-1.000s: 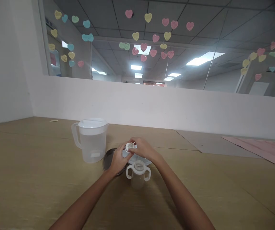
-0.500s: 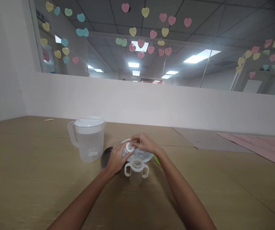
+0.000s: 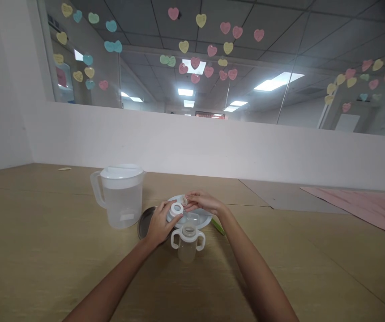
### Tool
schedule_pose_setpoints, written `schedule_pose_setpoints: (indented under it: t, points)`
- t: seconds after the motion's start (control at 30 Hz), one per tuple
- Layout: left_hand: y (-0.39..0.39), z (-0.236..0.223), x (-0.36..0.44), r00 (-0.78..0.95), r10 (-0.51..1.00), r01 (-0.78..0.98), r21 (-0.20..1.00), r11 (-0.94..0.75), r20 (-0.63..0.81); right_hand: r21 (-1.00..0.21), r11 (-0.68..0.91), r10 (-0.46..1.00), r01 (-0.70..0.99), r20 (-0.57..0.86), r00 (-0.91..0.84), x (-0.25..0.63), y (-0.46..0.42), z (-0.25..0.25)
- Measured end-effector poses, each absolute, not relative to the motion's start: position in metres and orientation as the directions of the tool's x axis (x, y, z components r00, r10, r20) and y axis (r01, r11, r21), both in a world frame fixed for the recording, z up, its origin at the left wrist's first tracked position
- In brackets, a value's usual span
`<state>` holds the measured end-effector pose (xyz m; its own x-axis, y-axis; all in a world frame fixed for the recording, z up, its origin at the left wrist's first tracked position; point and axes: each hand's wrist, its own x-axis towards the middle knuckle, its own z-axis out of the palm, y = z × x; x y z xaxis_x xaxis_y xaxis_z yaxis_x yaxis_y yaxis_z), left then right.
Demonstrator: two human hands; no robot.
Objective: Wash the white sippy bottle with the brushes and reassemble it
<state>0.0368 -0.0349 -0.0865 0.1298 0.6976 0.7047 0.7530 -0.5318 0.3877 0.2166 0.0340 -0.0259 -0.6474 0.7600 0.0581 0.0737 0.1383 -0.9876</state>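
Note:
My left hand [image 3: 160, 224] has its fingers round a white bottle collar [image 3: 176, 209], its round opening facing up. Just to the right, my right hand [image 3: 203, 202] pinches a small clear bottle nipple [image 3: 184, 201], apart from the collar. In front of both hands a baby bottle [image 3: 187, 251] with two white handles stands upright, its mouth uncovered. Beneath the hands lies a pale divided plate [image 3: 207, 219] holding a clear piece, perhaps a cap [image 3: 192, 218]. A dark round dish [image 3: 143, 226] is partly hidden behind my left hand.
A lidded clear plastic pitcher [image 3: 121, 203] stands to the left. A green utensil [image 3: 218, 227] lies by my right forearm. Pink cloth [image 3: 357, 206] covers the table's far right. A white wall [image 3: 179, 143] with a window rises behind.
The nipple has come out of the collar, and my right hand has drawn it slightly away. My left hand keeps hold of the collar, whose opening now shows. The view has shifted a little.

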Motion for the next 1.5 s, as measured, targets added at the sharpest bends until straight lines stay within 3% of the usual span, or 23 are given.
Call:
schedule_pose_setpoints:
  t: [0.1,0.2,0.27,0.5,0.6,0.67,0.83,1.0,1.1,1.23,1.37,1.5]
  points:
    - [-0.031,-0.091,0.036,0.117,0.708,0.760,0.396,-0.515,0.697,-0.886,0.300,0.854,0.353,0.085,-0.513,0.219,0.042,-0.033]
    - [-0.025,-0.095,0.033,0.048,0.730,0.777,0.434,-0.457,0.682,-0.519,0.442,0.897,0.732,0.235,-0.374,0.219,0.051,-0.042]
    - [-0.022,-0.097,0.030,0.028,0.752,0.795,0.441,-0.415,0.658,-0.361,0.439,0.894,0.823,0.269,-0.359,0.219,0.055,-0.048]
    - [-0.016,-0.104,0.028,0.049,0.802,0.873,0.365,-0.324,0.595,-0.239,0.342,0.928,0.909,0.240,-0.286,0.218,0.057,-0.059]
    - [-0.018,-0.098,0.027,0.015,0.744,0.887,0.335,-0.318,0.668,-0.190,0.276,0.943,0.942,0.244,-0.227,0.218,0.055,-0.060]
    - [-0.022,-0.089,0.023,-0.030,0.628,0.905,0.288,-0.313,0.777,-0.170,0.246,0.948,0.954,0.249,-0.200,0.218,0.055,-0.061]
    - [-0.034,-0.068,-0.004,-0.125,0.306,0.948,0.205,-0.245,0.944,-0.187,0.244,0.932,0.952,0.316,-0.177,0.226,0.056,-0.055]
    - [-0.041,-0.065,-0.035,-0.412,0.202,0.880,0.446,-0.165,0.889,-0.332,0.222,0.886,0.917,0.461,-0.048,0.248,0.054,-0.058]
    - [-0.041,-0.065,-0.039,-0.554,0.245,0.793,0.594,-0.138,0.796,-0.494,0.202,0.877,0.846,0.476,0.069,0.263,0.052,-0.075]
    - [-0.038,-0.067,-0.035,-0.613,0.349,0.735,0.673,-0.079,0.709,-0.655,0.198,0.869,0.729,0.461,0.178,0.281,0.047,-0.102]
    - [-0.032,-0.073,-0.043,-0.713,0.433,0.601,0.799,-0.027,0.551,-0.736,0.217,0.856,0.641,0.460,0.238,0.291,0.045,-0.118]
    - [-0.028,-0.078,-0.057,-0.675,0.472,0.616,0.785,-0.064,0.568,-0.759,0.194,0.855,0.621,0.441,0.273,0.292,0.043,-0.120]
